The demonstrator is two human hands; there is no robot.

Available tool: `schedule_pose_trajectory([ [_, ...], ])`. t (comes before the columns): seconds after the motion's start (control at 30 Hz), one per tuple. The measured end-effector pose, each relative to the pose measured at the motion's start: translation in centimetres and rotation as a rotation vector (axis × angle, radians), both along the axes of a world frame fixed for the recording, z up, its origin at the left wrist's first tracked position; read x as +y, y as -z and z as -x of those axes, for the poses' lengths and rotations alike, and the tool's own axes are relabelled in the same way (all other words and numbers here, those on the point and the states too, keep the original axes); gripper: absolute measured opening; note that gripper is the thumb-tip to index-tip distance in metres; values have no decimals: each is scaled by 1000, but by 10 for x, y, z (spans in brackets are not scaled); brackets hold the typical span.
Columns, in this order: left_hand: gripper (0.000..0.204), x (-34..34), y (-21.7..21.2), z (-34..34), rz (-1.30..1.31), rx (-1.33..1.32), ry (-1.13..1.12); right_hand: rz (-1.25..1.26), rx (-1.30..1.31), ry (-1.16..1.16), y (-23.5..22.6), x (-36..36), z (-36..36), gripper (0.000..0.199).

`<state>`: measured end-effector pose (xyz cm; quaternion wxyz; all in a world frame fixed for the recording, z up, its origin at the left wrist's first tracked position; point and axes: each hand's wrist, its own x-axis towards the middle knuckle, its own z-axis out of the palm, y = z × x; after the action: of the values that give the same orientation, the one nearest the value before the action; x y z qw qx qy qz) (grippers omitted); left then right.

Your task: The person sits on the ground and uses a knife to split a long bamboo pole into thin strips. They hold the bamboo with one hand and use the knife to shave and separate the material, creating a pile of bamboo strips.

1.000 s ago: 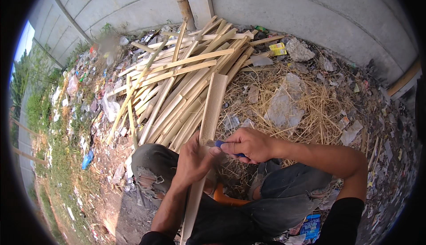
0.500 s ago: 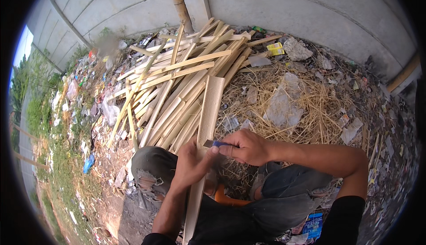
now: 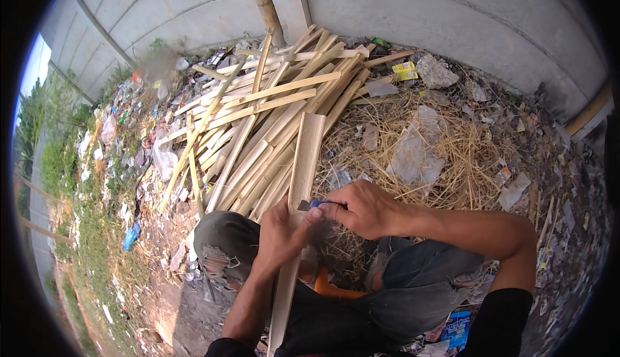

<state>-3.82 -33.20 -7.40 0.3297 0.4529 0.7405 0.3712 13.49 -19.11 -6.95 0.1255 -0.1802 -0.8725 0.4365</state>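
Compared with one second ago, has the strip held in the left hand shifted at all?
Yes, slightly: against the pile of loose strips, the held strip now has its far end a little lower and further left.

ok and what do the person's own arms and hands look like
The left hand and right hand are ungloved, with bare wrists and forearms. Both arms wear plain black sleeves: the right sleeve stops short of the elbow, while only a bit of the left sleeve shows at the picture's lower edge. Any rings are too small to tell.
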Motion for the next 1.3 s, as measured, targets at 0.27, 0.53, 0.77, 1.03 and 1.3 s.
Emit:
schedule_pose_trajectory([
  [0.27,47,-14,3,-12,21,-189,92,29,392,551,-27,97,-27,55],
  [0.53,39,-9,-7,-12,-24,-309,91,-15,122,168,-36,50,-30,54],
  [0.77,32,-12,8,-3,-83,-293,76,-298,-165,-178,-16,-1,-14,57],
  [1.03,31,-15,17,-2,-95,-35,118,-347,-67,187,-22,48,-8,54],
  [1.3,34,-12,11,-5,-90,-68,73,-291,-167,-10,-17,12,-7,57],
])
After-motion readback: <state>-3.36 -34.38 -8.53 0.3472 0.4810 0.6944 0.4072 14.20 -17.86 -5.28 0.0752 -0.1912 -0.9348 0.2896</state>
